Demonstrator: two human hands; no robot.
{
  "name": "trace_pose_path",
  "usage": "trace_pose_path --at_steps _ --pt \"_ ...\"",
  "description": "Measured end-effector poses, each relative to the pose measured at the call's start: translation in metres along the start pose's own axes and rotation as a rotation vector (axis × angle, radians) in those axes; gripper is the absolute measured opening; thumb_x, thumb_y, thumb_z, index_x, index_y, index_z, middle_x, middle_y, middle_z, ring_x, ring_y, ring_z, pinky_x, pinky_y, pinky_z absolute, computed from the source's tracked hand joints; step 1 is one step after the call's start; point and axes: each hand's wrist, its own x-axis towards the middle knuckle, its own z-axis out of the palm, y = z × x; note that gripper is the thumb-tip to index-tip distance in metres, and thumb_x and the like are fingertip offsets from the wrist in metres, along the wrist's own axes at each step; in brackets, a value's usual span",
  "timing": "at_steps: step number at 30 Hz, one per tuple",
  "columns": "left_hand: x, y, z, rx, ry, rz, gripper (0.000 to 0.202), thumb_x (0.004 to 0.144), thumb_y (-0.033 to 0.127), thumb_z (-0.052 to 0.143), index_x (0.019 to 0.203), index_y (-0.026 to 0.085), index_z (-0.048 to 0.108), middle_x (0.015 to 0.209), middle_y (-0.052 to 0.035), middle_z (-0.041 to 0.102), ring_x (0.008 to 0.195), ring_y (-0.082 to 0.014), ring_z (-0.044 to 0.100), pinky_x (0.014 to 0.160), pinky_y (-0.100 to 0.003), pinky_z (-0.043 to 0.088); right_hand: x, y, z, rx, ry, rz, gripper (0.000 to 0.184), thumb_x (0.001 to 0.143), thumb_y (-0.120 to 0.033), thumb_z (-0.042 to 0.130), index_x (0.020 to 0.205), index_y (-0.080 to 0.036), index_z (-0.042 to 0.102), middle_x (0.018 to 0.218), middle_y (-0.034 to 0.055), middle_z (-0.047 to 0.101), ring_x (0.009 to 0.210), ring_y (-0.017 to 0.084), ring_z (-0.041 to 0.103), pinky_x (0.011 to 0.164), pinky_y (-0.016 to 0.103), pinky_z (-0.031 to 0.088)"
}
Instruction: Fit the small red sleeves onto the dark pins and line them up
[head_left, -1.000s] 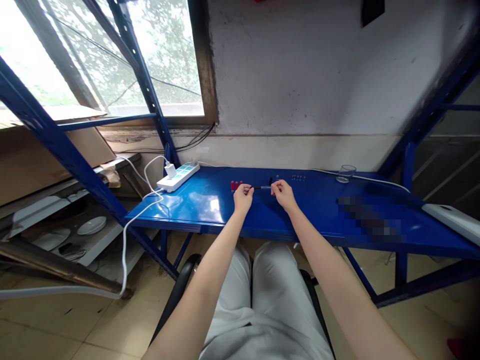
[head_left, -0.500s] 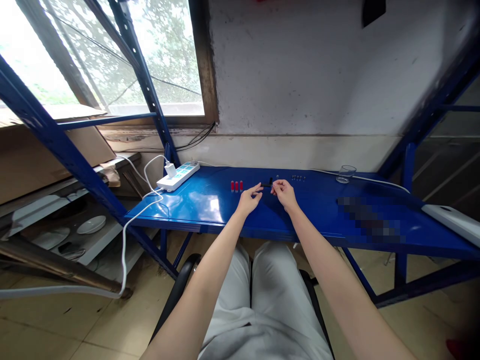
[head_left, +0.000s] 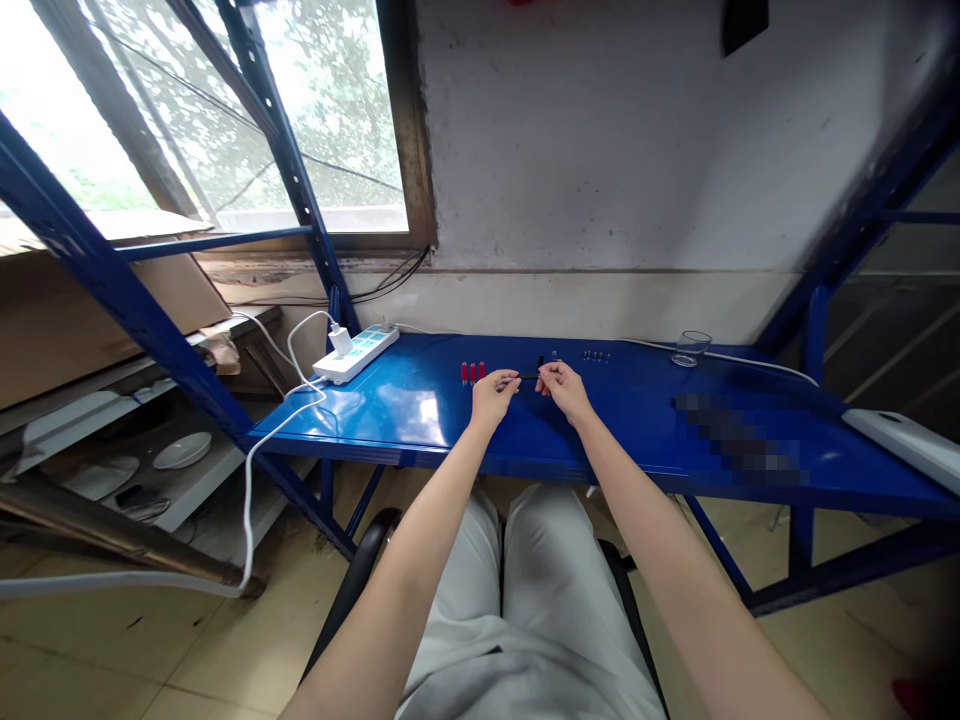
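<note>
Both my hands hover over the blue metal table (head_left: 420, 410), fingertips almost meeting. My left hand (head_left: 491, 397) pinches one end of a thin dark rod-like piece (head_left: 527, 377). My right hand (head_left: 564, 388) pinches its other end. Three small red pieces (head_left: 472, 372) stand in a row just left of my left hand. Behind my right hand lie a small black piece (head_left: 541, 361) and a row of tiny dark parts (head_left: 596, 355).
A white power strip (head_left: 357, 352) with a plugged charger and cables sits at the table's left rear. A small glass (head_left: 691, 346) stands at the right rear, a white cable running past it. Blue shelf posts flank the table; plates lie on a low shelf at left.
My left hand let go of the thin piece and opened half a second ago, then closed on its end again. My right hand kept its grip and barely shifted.
</note>
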Motion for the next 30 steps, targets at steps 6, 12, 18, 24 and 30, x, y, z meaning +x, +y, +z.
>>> trace_pose_path --at_steps 6,12,18,24,30 --pt "-0.002 0.003 0.0 -0.018 -0.018 -0.017 0.019 0.074 0.027 0.063 0.088 0.014 0.065 0.082 -0.0079 0.067 0.07 -0.0158 0.065 0.073 -0.031 0.053 -0.008 -0.005 -0.001 -0.473 -0.03 -0.127 0.026 0.087 -0.03 0.031 0.102 -0.02 0.049 0.066 0.0026 0.06 0.06 0.017 0.055 0.061 0.029 0.039" --pt "-0.003 0.007 0.0 -0.018 -0.053 -0.044 0.019 0.074 0.026 0.064 0.088 0.013 0.063 0.08 -0.008 0.067 0.071 -0.0158 0.066 0.075 -0.031 0.053 -0.011 -0.008 -0.002 -0.657 -0.085 -0.169 0.036 0.078 -0.019 0.036 0.113 -0.017 0.046 0.072 0.0059 0.061 0.065 0.021 0.057 0.058 0.028 0.038" --pt "-0.005 0.009 0.0 -0.026 -0.097 -0.06 0.022 0.073 0.028 0.064 0.089 0.013 0.061 0.082 -0.0086 0.067 0.072 -0.0166 0.066 0.074 -0.031 0.053 -0.011 -0.006 -0.002 -0.689 -0.083 -0.2 0.04 0.073 -0.018 0.039 0.113 -0.016 0.046 0.07 0.0044 0.059 0.062 0.019 0.055 0.056 0.026 0.036" --pt "-0.004 0.009 0.002 -0.043 -0.116 -0.053 0.02 0.074 0.025 0.063 0.088 0.012 0.06 0.08 -0.0078 0.066 0.072 -0.0158 0.066 0.074 -0.031 0.053 -0.011 -0.007 -0.002 -0.716 -0.098 -0.19 0.043 0.071 -0.019 0.042 0.113 -0.016 0.046 0.068 0.0027 0.057 0.061 0.019 0.054 0.056 0.026 0.035" --pt "-0.002 0.011 0.005 -0.041 -0.129 -0.042 0.018 0.073 0.023 0.063 0.088 0.012 0.06 0.08 -0.0079 0.066 0.074 -0.0156 0.066 0.075 -0.03 0.052 -0.01 -0.004 -0.003 -0.701 -0.081 -0.211 0.043 0.071 -0.021 0.043 0.113 -0.016 0.044 0.067 0.002 0.057 0.06 0.018 0.053 0.054 0.025 0.034"
